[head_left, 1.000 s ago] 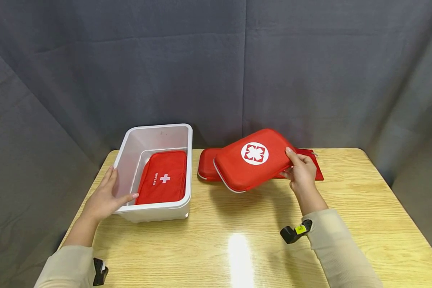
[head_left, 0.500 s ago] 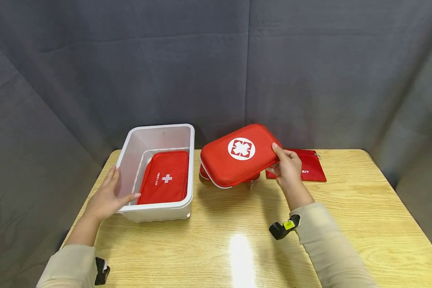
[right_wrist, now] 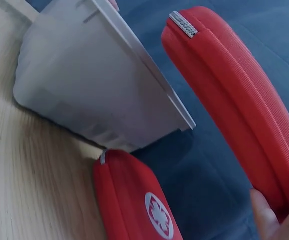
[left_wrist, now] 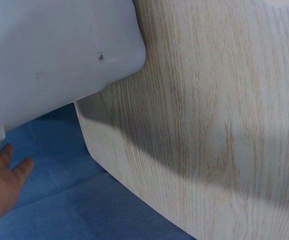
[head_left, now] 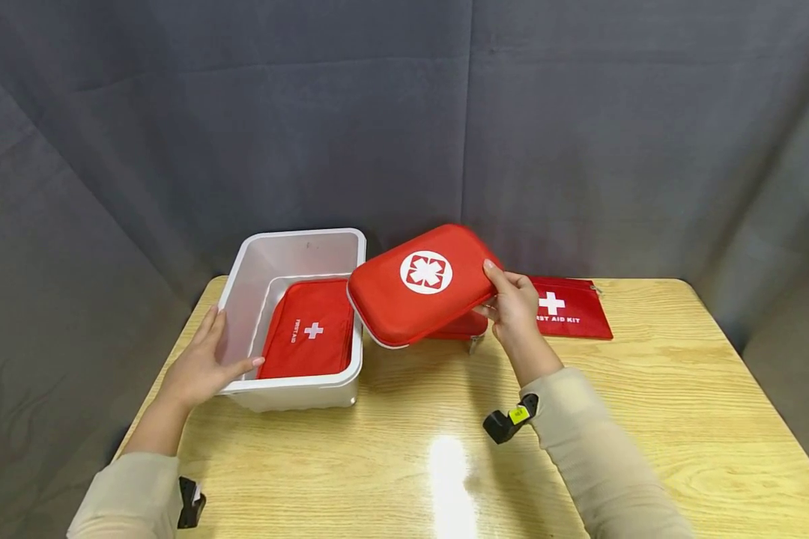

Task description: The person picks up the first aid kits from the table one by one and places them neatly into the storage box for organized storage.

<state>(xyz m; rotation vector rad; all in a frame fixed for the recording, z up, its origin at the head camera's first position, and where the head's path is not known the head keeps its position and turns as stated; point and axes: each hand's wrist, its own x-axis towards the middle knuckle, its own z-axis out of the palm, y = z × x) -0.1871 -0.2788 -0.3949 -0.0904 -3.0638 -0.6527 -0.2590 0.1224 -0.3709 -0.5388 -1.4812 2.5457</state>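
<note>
My right hand [head_left: 517, 305] pinches the right end of a red hard-shell first aid case [head_left: 391, 303], thumb on top and fingers below. The case is tilted in the air, its left end overlapping the right rim of a white plastic bin [head_left: 323, 383] in the head view. In the right wrist view the held case [right_wrist: 237, 95] shows its zipper end, apart from the bin [right_wrist: 84, 75]. My left hand [head_left: 198, 367] rests on the bin's near left corner, fingers straight. Inside the bin lies a red first aid pouch [head_left: 303, 352] with a white cross.
A second red hard case [head_left: 468, 323] lies on the wooden table [head_left: 391, 464], mostly hidden under the held one; the right wrist view shows its emblem. Right of it lies a flat red first aid kit pouch [head_left: 576, 307]. A grey curtain [head_left: 404, 135] hangs behind.
My right hand has carried the hard case left, from above the table to the bin's right rim, uncovering the flat pouch. My left hand stays at the bin corner.
</note>
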